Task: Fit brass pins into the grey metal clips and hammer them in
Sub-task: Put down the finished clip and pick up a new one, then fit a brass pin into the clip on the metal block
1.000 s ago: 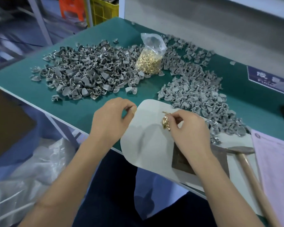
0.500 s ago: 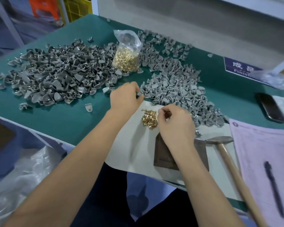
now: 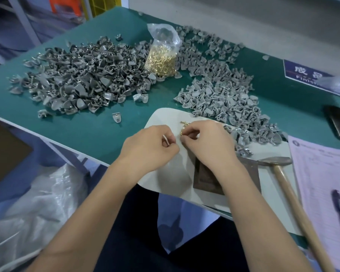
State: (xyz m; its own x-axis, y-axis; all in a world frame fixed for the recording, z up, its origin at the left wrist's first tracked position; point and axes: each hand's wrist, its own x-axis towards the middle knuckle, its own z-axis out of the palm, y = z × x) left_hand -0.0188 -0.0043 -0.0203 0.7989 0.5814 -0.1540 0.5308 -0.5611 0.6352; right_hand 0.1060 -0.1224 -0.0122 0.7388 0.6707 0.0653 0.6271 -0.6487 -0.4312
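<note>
While your left hand (image 3: 151, 146) curls its fingers round a pale grey clip (image 3: 165, 139), your right hand (image 3: 206, 144) pinches at a small cluster of brass pins (image 3: 184, 128) on the white sheet (image 3: 173, 173) at the near edge of the desk (image 3: 98, 132). One pin at the cluster's top lies flat, its long axis running left to right. Just right of your wrist, the hammer (image 3: 289, 185) lies with its head away from you, handle toward you.
</note>
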